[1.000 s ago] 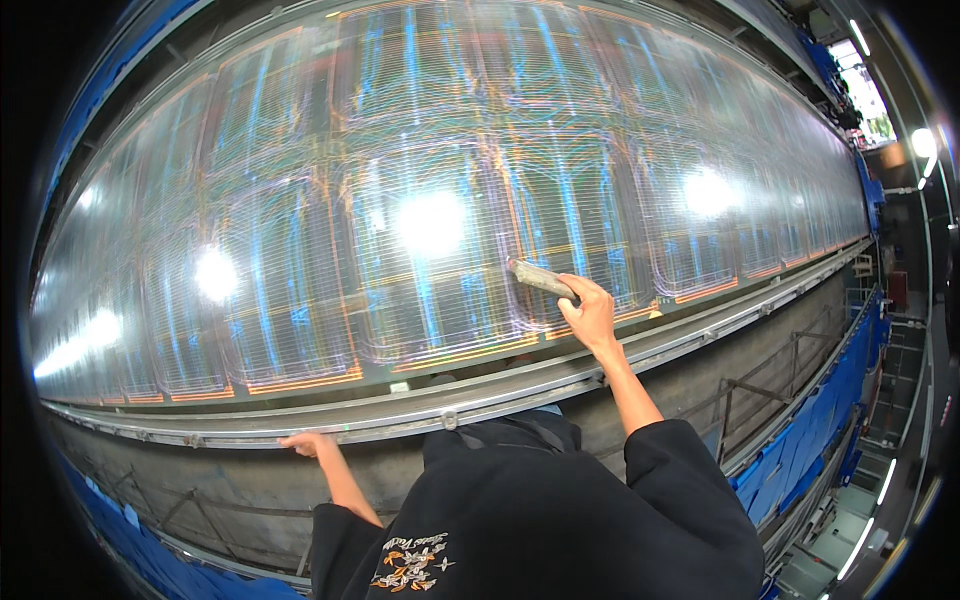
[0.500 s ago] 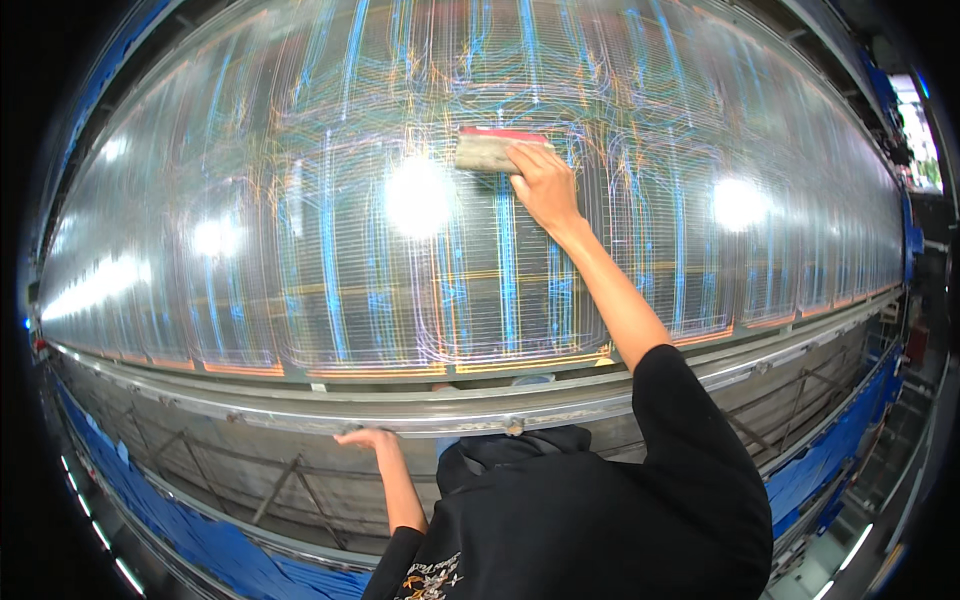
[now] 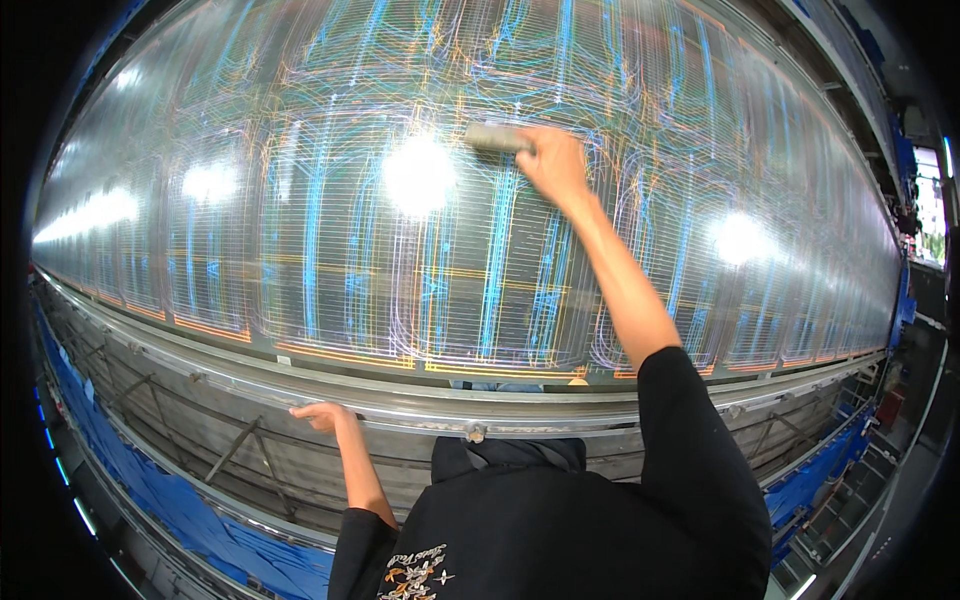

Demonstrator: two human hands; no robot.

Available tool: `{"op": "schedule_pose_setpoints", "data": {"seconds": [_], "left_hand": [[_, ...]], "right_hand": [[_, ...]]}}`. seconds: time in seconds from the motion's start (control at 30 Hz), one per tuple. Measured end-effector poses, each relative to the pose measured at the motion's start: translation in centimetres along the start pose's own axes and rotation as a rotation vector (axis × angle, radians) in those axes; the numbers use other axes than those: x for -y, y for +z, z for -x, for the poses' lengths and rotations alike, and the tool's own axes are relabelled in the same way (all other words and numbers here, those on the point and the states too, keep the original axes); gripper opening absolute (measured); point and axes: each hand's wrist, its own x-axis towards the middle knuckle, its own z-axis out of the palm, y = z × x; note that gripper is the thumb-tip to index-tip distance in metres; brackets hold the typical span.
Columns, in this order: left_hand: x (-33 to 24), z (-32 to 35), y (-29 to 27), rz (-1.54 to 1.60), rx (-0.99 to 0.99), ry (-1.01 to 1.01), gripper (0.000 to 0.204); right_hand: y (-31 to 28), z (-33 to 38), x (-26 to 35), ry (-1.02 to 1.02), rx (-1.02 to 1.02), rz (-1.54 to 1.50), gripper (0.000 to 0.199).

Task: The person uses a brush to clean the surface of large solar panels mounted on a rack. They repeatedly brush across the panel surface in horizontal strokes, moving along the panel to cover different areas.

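My right hand [image 3: 557,165] is stretched far out over a long shiny sheet covered with fine coloured lines. Its fingers are closed round a flat, grey-beige rectangular block [image 3: 493,137], blurred by motion, which appears to lie against the patterned sheet [image 3: 375,240]. Whether the block is a scraper or a wrapped pad I cannot make out. Down at the sheet's near side, my left hand [image 3: 322,415] rests by the metal rail [image 3: 400,410], fingers stretched out and holding nothing.
Bright lamp reflections glare on the sheet, one just left of the block. Below the rail run a thin metal framework [image 3: 235,450] and blue sheeting [image 3: 150,480]. A round-headed fitting [image 3: 475,433] sits on the rail before my body. Another rail [image 3: 835,90] borders the far right.
The view has shifted and tilted a little. My right hand has turned the block so its broad face no longer shows. The left hand has slid left along the rail.
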Motion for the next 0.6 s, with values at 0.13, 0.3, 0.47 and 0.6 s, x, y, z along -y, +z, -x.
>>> {"op": "schedule_pose_setpoints", "data": {"seconds": [0.13,0.3,0.47,0.6], "left_hand": [[-1.0,1.5,-0.5,-0.022,-0.006,-0.081,0.118],[-1.3,1.9,-0.9,-0.05,-0.034,-0.055,0.121],[-2.2,3.1,-0.7,-0.048,0.023,-0.05,0.12],[-3.0,3.6,-1.1,-0.044,0.067,-0.071,0.12]], "right_hand": [[1.8,13.1,3.9,-0.083,0.075,-0.054,0.039],[-2.4,11.7,6.5,0.142,0.304,-0.141,0.035],[-3.8,-0.4,0.9,0.1,-0.006,-0.006,0.034],[-0.5,0.6,-2.0,0.021,-0.072,0.082,0.039]]}}
